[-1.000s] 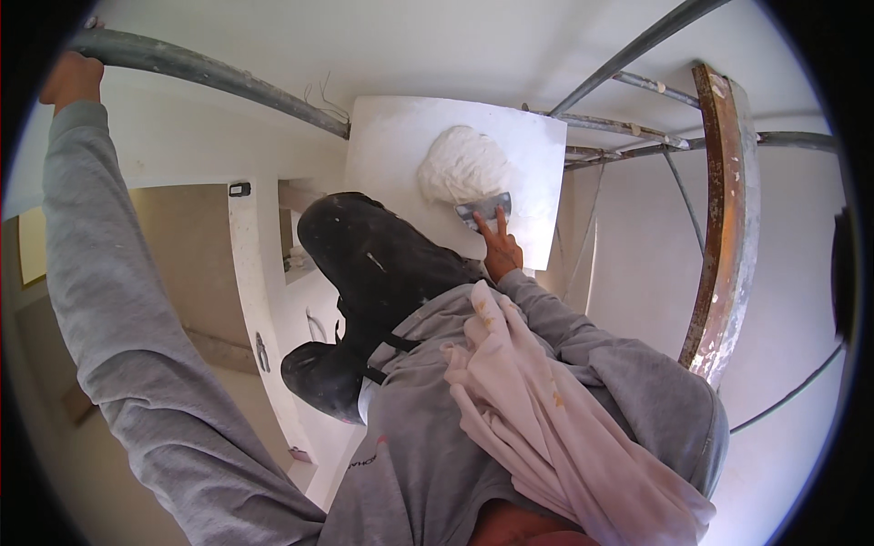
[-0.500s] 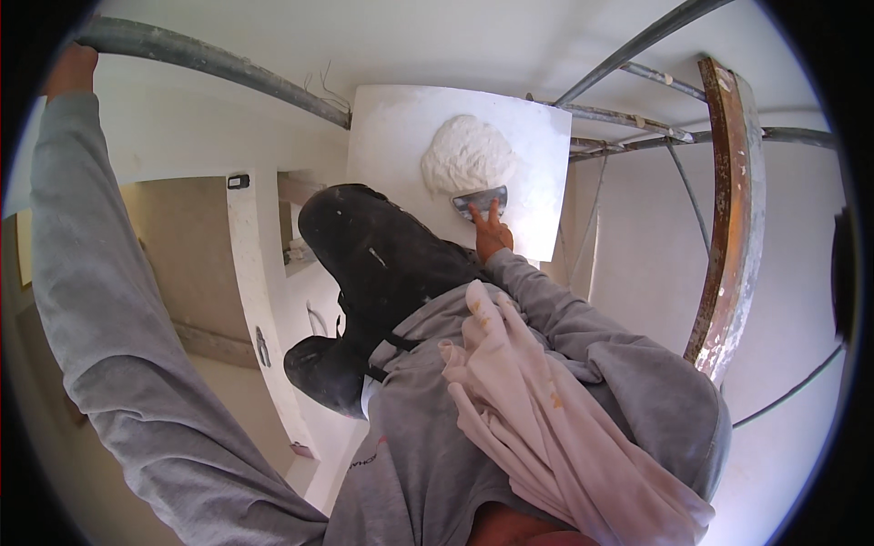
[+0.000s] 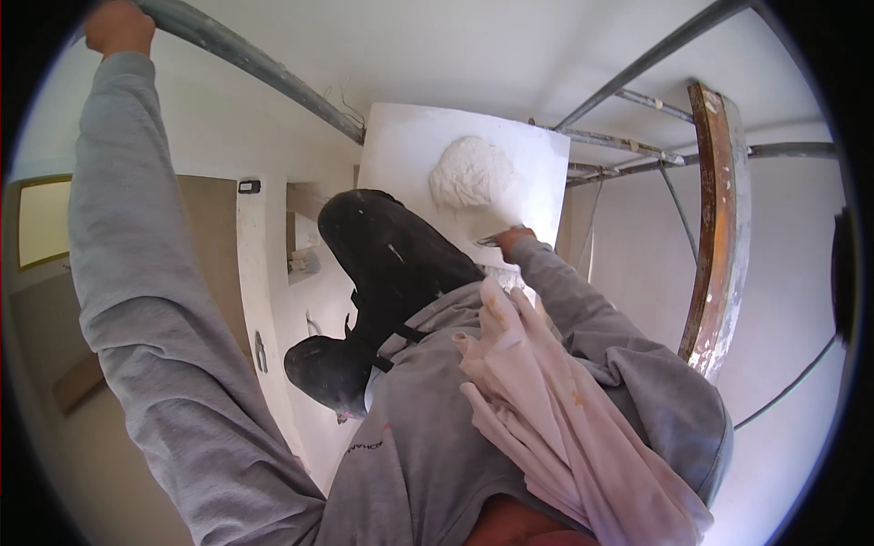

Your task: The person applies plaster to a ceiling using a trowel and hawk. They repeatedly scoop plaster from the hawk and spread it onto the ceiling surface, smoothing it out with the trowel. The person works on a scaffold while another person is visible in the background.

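At the upper left my left hand [image 3: 121, 27] is closed around a grey metal scaffold pole [image 3: 246, 62]. My right hand [image 3: 516, 242] is closed on a broad-bladed putty knife [image 3: 487, 240] at the near right part of a white board [image 3: 391, 150]. The putty knife is partly hidden and smeared by motion, with white material at its blade. A rough heap of wet white plaster [image 3: 472, 173] sits on the board, just beyond the blade.
My black-trousered knee [image 3: 382, 241] is left of the board. A pale pink cloth [image 3: 546, 364] hangs over my front. More scaffold poles [image 3: 637, 73] and a rusty metal-edged post [image 3: 712, 218] stand on the right. A white door frame [image 3: 253, 246] is lower left.
My right hand has drawn the putty knife back from the heap and turned it, so the dark blade face no longer shows. The view has shifted; my left hand stays on the pole.
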`<move>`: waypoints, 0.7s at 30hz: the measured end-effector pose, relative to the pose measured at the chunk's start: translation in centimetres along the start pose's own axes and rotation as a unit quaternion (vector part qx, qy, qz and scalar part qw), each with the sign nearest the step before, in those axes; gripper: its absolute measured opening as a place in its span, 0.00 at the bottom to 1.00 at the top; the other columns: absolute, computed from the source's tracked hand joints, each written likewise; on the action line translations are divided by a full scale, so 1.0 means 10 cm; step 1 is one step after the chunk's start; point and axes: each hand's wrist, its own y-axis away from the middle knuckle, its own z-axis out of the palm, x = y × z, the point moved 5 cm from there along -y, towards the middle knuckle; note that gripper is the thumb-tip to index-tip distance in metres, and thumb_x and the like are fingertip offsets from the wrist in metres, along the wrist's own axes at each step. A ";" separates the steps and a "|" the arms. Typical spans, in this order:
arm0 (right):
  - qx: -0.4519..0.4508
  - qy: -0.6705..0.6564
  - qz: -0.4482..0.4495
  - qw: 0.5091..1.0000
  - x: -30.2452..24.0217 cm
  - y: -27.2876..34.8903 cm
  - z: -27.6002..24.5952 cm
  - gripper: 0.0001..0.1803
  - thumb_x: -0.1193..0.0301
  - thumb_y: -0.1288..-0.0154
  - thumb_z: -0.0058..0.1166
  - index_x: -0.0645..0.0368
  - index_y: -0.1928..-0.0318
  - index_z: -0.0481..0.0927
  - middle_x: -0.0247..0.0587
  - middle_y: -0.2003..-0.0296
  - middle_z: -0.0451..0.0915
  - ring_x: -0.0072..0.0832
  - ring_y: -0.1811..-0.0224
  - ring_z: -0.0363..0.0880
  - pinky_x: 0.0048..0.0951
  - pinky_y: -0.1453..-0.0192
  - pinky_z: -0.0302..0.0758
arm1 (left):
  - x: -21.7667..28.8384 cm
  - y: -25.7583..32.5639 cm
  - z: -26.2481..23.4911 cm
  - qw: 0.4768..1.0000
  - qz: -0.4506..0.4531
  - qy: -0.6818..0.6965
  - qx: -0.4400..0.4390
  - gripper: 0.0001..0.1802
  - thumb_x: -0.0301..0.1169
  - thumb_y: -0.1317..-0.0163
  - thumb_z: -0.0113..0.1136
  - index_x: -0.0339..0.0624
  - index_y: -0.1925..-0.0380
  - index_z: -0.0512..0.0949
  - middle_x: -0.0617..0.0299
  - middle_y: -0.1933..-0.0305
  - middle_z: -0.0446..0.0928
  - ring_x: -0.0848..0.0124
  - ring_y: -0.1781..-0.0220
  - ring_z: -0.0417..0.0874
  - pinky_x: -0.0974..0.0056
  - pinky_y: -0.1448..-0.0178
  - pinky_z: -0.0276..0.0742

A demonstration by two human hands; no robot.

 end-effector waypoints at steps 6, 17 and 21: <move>0.035 -0.369 -0.041 0.928 0.65 0.70 -0.50 0.44 0.79 0.41 0.52 0.35 0.23 0.67 0.42 0.57 0.86 0.32 0.61 0.85 0.36 0.55 0.83 | 0.18 0.14 -0.04 0.948 0.049 -0.314 -0.029 0.17 0.44 0.33 0.64 0.50 0.50 0.87 0.53 0.42 0.84 0.54 0.43 0.87 0.58 0.44 0.84; 0.193 -0.747 -0.240 0.589 0.08 1.65 -2.04 0.18 0.78 0.39 0.58 0.60 0.49 0.72 0.37 0.75 0.76 0.27 0.77 0.77 0.29 0.73 0.75 | 0.36 0.41 -0.26 0.991 -0.108 0.068 0.048 0.19 0.40 0.31 0.59 0.32 0.54 0.81 0.39 0.52 0.84 0.44 0.49 0.85 0.51 0.48 0.81; 0.233 -0.765 -0.296 0.522 -0.32 1.85 -2.61 0.19 0.68 0.35 0.63 0.59 0.50 0.70 0.41 0.76 0.76 0.28 0.79 0.76 0.28 0.74 0.74 | 0.31 0.44 -0.22 0.937 -0.189 0.281 0.085 0.20 0.39 0.29 0.55 0.27 0.55 0.78 0.34 0.54 0.83 0.38 0.50 0.83 0.46 0.49 0.78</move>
